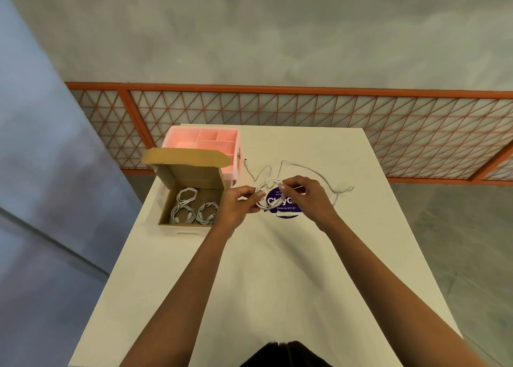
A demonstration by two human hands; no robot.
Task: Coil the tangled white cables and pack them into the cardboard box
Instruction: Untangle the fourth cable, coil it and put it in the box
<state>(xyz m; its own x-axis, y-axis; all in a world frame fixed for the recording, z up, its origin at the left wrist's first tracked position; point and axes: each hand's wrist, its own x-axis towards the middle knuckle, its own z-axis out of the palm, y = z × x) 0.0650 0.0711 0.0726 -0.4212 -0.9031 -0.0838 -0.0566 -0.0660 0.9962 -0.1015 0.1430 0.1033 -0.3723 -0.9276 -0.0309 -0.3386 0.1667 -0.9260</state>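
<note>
Head: cable coil (pixel 263 206), open face upward

A white tabletop (pixel 277 283) stands on a mottled grey floor (pixel 460 241), with an orange-framed lattice panel (pixel 305 111) running beyond its far edge and a blue-grey wall (pixel 41 172) at the left.

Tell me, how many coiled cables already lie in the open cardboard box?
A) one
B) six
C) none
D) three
D: three coiled cables lie in the cardboard box; the left hand and right hand hold a fourth coil outside it.
</note>
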